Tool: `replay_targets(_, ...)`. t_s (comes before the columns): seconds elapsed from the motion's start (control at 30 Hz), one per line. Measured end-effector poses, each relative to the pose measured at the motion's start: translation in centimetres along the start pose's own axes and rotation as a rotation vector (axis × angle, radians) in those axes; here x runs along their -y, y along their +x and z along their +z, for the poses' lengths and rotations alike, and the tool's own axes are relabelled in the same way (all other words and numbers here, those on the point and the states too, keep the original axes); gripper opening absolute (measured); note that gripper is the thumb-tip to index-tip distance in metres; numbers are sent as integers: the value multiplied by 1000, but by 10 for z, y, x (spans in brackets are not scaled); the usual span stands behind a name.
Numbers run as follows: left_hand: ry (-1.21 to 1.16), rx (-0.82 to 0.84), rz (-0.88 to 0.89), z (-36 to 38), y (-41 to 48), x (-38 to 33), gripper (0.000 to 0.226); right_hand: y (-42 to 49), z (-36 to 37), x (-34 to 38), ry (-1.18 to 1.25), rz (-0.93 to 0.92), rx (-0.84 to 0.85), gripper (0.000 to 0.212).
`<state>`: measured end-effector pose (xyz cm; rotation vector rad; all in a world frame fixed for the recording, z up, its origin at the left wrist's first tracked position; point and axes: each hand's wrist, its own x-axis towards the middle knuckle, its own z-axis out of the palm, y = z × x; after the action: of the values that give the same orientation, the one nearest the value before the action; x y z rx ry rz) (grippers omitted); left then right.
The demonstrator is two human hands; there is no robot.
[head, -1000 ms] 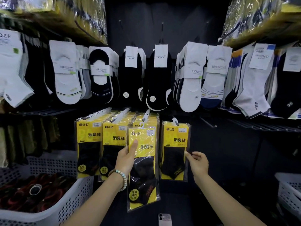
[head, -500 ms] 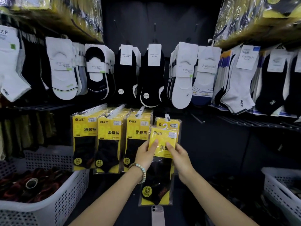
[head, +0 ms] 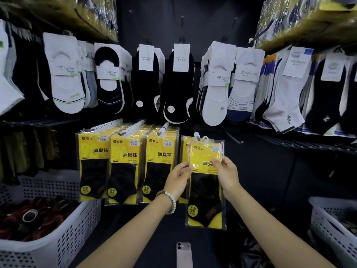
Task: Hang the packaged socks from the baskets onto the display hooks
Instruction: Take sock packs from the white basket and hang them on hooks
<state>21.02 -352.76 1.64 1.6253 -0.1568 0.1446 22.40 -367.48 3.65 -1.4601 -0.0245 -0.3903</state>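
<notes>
Sock pack [head: 205, 190] at frame centre, pinched at its edges by left hand [head: 178, 176] and right hand [head: 227, 174], hanger at the fourth hook [head: 196, 135] tip – not clearly threaded – while lower-left basket [head: 58, 238] holds more goods.

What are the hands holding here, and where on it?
One sock packet, pinched at its yellow upper card: left hand on the left edge, right hand on the right edge.

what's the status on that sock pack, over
Grip: left hand and right hand both pinch the yellow sock pack by its sides. Its hanger at the tip of the rightmost hook, seating unclear. Behind it a hung pack, nothing blocking.
</notes>
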Motion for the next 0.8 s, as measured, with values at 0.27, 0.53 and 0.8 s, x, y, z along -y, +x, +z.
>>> replay_targets(0.27,21,-106,81,-12,19,22,44,20,27,-21,-25,2,7,9)
replay_targets(0.53,142,-65,108,-13,23,37,51,25,20,-51,-89,76,-170,22)
replay_targets(0.8,257,10,49,-37,-29,70,46,-35,-11,-79,-138,102,-210,28)
